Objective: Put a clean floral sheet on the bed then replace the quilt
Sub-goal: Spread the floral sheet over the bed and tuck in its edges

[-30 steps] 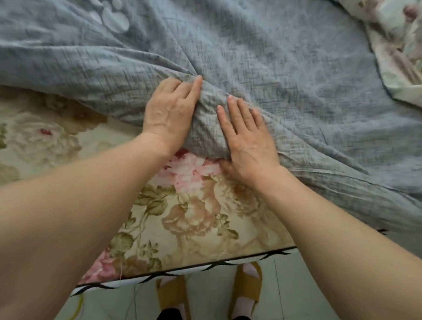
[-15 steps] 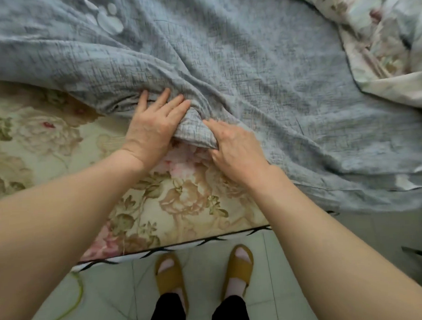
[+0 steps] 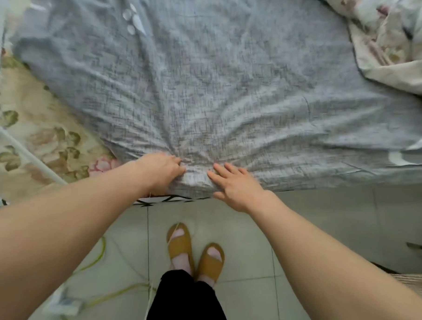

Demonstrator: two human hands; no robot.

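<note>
Left hand bunching the near edge of the grey quilt at the foot-side rim of the bed; fingers curled into the fabric, clamped on a gathered fold. Right hand just beside it, fingers straight and spread, lying flat on the same edge, gripping nothing.

Floral sheet already on the mattress: beige with pink and green blooms, exposed only in the left corner, lying fairly flat there. Rest of it hidden under the quilt, so tuck and smoothness elsewhere impossible to judge.

Quilt covering most of the bed, near edge roughly level with the bed rim on the right. Heavy creases radiating from the grip point. Left corner of the quilt set on a diagonal, short of the bed corner.

Second floral fabric heaped at far right, partly over the quilt; cannot tell what it is.

Progress estimate: sheet step looks done, quilt step well along. Left to do, probably: square the left corner over the exposed sheet, flatten the creases, deal with the heap at right.

Yellow slippers on the tiled floor, close to the bed.
</note>
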